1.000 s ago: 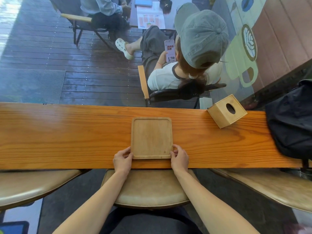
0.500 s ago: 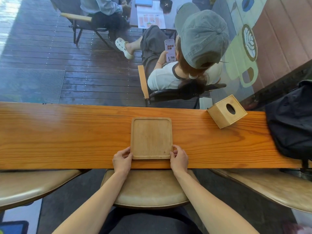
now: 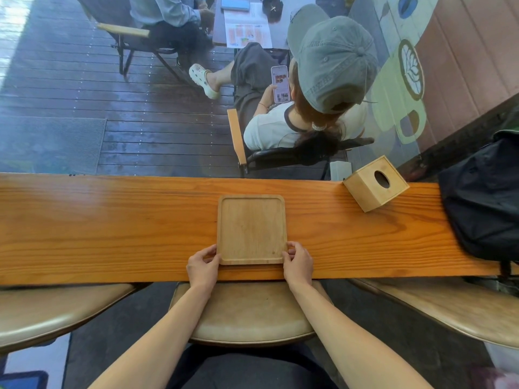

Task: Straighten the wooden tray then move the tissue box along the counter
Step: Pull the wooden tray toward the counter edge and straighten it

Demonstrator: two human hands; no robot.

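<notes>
Tray (image 3: 252, 229) pinched at its near corners by both hands' fingers (image 3: 211, 252); tissue box (image 3: 375, 183) sits far right of tray, nearer right hand (image 3: 298, 263).

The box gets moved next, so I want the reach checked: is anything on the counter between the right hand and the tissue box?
Nothing visible. Bare counter lies between the right hand and the tissue box. The black backpack sits just beyond the box.

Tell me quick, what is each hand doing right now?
Left hand: closed on the wooden tray, near-left corner.
Right hand: closed on the tray's near-right corner.
</notes>
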